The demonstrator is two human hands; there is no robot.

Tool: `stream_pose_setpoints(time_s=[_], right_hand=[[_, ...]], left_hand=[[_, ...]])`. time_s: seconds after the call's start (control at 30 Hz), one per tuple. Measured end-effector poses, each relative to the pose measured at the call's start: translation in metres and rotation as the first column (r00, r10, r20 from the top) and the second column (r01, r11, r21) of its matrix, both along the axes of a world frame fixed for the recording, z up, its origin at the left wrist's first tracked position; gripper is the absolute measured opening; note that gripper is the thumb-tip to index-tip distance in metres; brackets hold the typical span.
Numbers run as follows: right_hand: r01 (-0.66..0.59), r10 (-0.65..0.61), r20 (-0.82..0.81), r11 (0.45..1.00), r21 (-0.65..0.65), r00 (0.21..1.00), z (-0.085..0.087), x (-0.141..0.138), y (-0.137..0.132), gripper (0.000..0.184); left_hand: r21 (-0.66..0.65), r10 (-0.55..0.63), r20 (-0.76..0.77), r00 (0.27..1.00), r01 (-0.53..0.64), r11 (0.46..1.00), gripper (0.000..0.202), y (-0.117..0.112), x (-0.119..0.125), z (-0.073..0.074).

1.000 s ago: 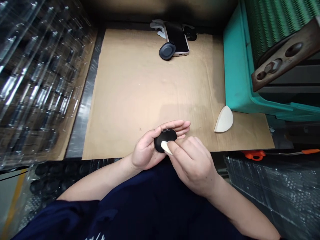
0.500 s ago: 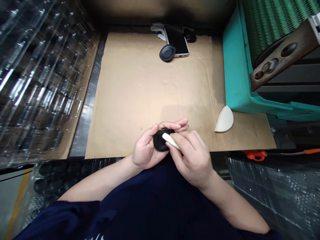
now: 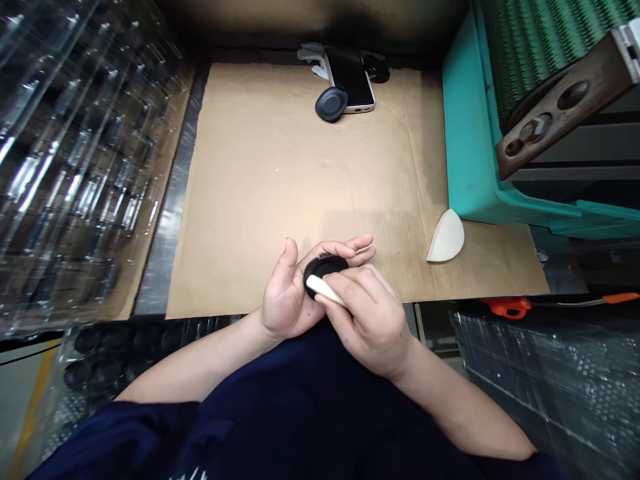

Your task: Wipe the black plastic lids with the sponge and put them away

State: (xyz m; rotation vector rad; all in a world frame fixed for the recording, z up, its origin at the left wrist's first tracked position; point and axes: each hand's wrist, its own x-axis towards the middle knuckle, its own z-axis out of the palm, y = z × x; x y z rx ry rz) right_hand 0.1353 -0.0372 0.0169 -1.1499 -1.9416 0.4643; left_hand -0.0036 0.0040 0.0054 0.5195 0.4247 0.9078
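Observation:
My left hand cradles a small round black part in its palm, thumb raised beside it, fingers stretched under it. My right hand is closed on a small cream-white pad and presses its tip against the near left edge of the black part. Both hands hover over the front edge of a brown cardboard sheet.
A white half-round pad lies at the right, by a teal crate. At the far edge sit a phone and a dark round part. Clear plastic trays are stacked at the left. An orange-handled tool lies below right.
The white pad has slid across the black part towards its left edge. My left thumb has lifted off the part and now stands up.

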Motion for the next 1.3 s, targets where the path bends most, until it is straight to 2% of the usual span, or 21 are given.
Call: stream_pose_setpoints(time_s=[0.13,0.2,0.3,0.4,0.53,0.63,0.7,0.8,0.87,0.9,0.93,0.97,1.0,1.07,1.1,1.13,1.17,1.2,1.23,1.27,1.3], right_hand=[[-0.196,0.197,0.037,0.980,-0.024,0.980,0.006,0.005,-0.005,0.017],[-0.239,0.240,0.011,0.970,-0.043,0.971,0.008,0.015,-0.010,0.020],[-0.070,0.068,-0.035,0.995,-0.067,0.997,0.007,0.034,-0.016,0.026],[0.115,-0.115,0.000,0.991,-0.064,0.993,0.005,0.043,-0.020,0.026],[0.039,-0.041,0.152,0.999,0.021,0.988,0.003,0.032,-0.019,0.021],[0.048,-0.071,0.215,0.993,0.111,0.974,0.000,0.028,-0.011,0.020],[0.122,-0.142,0.182,0.985,0.119,0.973,-0.003,0.034,-0.004,0.022],[0.225,-0.227,0.037,0.973,0.040,0.973,-0.009,0.050,0.005,0.022],[0.282,-0.283,-0.060,0.959,-0.025,0.957,-0.014,0.059,0.010,0.019],[0.302,-0.307,-0.090,0.951,-0.060,0.948,-0.016,0.063,0.012,0.016],[0.318,-0.328,-0.112,0.943,-0.097,0.938,-0.019,0.065,0.014,0.014],[0.329,-0.345,-0.127,0.935,-0.133,0.930,-0.021,0.067,0.015,0.012],[0.332,-0.355,-0.137,0.929,-0.165,0.925,-0.023,0.068,0.015,0.011],[0.325,-0.358,-0.153,0.923,-0.206,0.921,-0.027,0.069,0.016,0.010],[0.317,-0.352,-0.159,0.925,-0.212,0.922,-0.028,0.069,0.015,0.010],[0.307,-0.344,-0.165,0.927,-0.215,0.924,-0.028,0.070,0.015,0.011],[0.298,-0.337,-0.170,0.929,-0.219,0.926,-0.029,0.070,0.015,0.011],[0.288,-0.330,-0.175,0.931,-0.225,0.928,-0.030,0.071,0.014,0.011],[0.281,-0.324,-0.179,0.932,-0.231,0.929,-0.030,0.071,0.014,0.011],[0.275,-0.319,-0.181,0.933,-0.234,0.930,-0.030,0.071,0.014,0.011],[0.269,-0.314,-0.183,0.935,-0.233,0.932,-0.031,0.071,0.015,0.011]], left_hand=[[-0.046,0.002,0.014,1.000,-0.001,0.999,0.078,0.000,0.000,0.000],[-0.068,0.010,0.041,0.999,-0.007,0.998,0.078,0.000,0.000,0.000],[-0.070,0.019,0.072,0.997,-0.013,0.997,0.078,0.000,0.000,0.001],[-0.059,0.029,0.074,0.997,-0.025,0.998,0.068,0.000,0.000,0.000],[-0.027,0.026,0.042,0.999,-0.025,0.999,0.038,-0.003,0.002,-0.002],[-0.045,0.012,0.030,0.999,-0.010,0.999,0.035,-0.004,0.002,0.000],[-0.062,0.021,0.020,1.000,-0.020,0.998,0.039,-0.003,-0.001,0.004],[-0.044,0.071,-0.026,0.997,-0.073,0.996,0.054,0.000,-0.008,0.011],[0.050,0.102,-0.129,0.986,-0.096,0.994,0.056,0.003,-0.015,0.014],[0.143,0.128,-0.216,0.968,-0.098,0.985,0.051,0.005,-0.019,0.014],[0.266,0.172,-0.322,0.931,-0.086,0.960,0.046,0.007,-0.023,0.014],[0.412,0.246,-0.423,0.872,-0.057,0.909,0.050,0.009,-0.027,0.013],[0.565,0.351,-0.496,0.794,-0.012,0.825,0.065,0.011,-0.030,0.011],[0.810,0.597,-0.507,0.622,0.109,0.576,0.101,0.016,-0.036,0.009],[0.876,0.692,-0.464,0.553,0.172,0.450,0.112,0.018,-0.039,0.008],[0.910,0.758,-0.414,0.504,0.224,0.348,0.117,0.020,-0.040,0.007],[0.925,0.803,-0.371,0.467,0.262,0.276,0.118,0.022,-0.042,0.007],[0.928,0.829,-0.346,0.438,0.291,0.233,0.116,0.024,-0.044,0.008],[0.924,0.843,-0.339,0.418,0.315,0.216,0.111,0.027,-0.046,0.010],[0.912,0.841,-0.361,0.403,0.340,0.228,0.100,0.031,-0.048,0.013],[0.884,0.821,-0.424,0.382,0.372,0.283,0.083,0.037,-0.051,0.016]])
